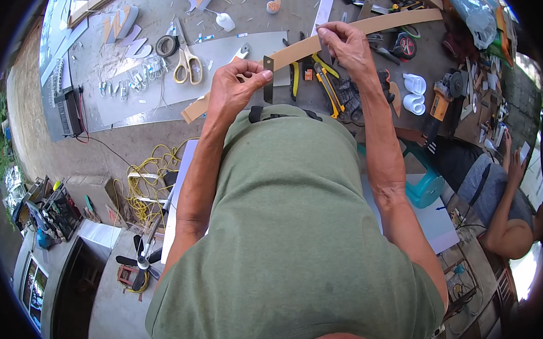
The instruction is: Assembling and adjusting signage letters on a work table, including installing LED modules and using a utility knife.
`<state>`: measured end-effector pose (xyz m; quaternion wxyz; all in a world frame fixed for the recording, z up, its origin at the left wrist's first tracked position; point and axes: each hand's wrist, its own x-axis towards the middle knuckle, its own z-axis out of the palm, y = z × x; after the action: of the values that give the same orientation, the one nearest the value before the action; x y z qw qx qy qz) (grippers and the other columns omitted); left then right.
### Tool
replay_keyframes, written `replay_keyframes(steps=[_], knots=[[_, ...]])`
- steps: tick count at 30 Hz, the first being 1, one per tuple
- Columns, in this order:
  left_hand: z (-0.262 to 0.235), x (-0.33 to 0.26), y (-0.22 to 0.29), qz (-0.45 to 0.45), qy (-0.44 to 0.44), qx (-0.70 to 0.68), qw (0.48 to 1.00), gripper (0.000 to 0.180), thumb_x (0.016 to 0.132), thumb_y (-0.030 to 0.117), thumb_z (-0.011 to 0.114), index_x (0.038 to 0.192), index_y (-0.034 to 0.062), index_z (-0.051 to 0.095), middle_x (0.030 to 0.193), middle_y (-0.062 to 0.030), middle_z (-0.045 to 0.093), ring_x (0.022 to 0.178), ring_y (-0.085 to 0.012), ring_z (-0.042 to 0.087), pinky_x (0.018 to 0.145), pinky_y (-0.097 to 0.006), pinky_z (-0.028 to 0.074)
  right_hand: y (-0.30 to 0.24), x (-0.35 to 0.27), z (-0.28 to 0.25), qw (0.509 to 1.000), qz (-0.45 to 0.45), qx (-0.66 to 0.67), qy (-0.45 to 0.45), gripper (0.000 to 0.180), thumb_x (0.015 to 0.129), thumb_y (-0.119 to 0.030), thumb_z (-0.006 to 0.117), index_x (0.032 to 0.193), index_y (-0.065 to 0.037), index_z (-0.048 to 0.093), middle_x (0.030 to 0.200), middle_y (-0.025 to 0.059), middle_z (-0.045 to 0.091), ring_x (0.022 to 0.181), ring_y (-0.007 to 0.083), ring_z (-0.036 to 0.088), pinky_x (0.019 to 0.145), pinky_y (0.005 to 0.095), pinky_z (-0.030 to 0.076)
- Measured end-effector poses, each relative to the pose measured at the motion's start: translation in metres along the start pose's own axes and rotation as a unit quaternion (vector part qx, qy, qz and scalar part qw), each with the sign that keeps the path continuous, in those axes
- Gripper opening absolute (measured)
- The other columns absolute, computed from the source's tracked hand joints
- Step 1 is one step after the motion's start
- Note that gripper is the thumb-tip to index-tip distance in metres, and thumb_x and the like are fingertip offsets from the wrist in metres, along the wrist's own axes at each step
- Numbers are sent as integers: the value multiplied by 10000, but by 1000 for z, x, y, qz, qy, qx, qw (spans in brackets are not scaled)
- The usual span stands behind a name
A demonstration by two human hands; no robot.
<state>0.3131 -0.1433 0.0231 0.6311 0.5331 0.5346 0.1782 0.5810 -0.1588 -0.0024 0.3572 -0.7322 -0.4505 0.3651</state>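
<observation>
A long tan strip (392, 21), slightly curved, runs across in front of me above the near edge of the workbench. My left hand (239, 86) is closed, thumb and fingertips pinching a narrow dark metal strip (268, 91) with a small hole near its upper end. This metal piece stands crosswise against the tan strip. Farther right, my right hand (346, 48) pinches the tan strip between thumb and fingers; its fingertips partly hide the grip. Just beneath lie a yellow-and-black utility knife (324, 85) and yellow-handled pliers (295, 80).
Scissors (188, 67) and a roll of black tape (167, 46) lie on the bench (160, 108) to the left. At right are a tape measure (405, 45), white pipe fittings (413, 94) and an angle grinder (441, 104). Another person (496, 190) sits at far right.
</observation>
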Motion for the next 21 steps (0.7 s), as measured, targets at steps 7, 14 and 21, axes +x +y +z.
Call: replay_keyframes(steps=[7,14,21], knots=[[7,10,-12,85,-12,55,995,214,808,214,805,859,20,728,885,-21,675,717,-92,531,648,-259,406,-38,-39,27,959,56,128,-245,317,922,-247,693,1079,28,683,923,38,683,827,98,617,740,255,512],[4,7,-6,64,-20,94,993,208,840,217,771,934,34,742,939,-35,690,725,-104,563,635,-253,429,-28,-37,37,970,32,102,-218,256,918,-210,690,1026,21,695,836,19,667,735,68,581,678,238,493],[-25,27,-56,151,190,352,904,377,757,174,780,1094,37,678,1021,-131,678,947,-283,617,855,-393,488,-4,-7,57,940,147,298,-77,174,894,-153,706,948,11,688,770,48,665,580,44,546,458,176,423]])
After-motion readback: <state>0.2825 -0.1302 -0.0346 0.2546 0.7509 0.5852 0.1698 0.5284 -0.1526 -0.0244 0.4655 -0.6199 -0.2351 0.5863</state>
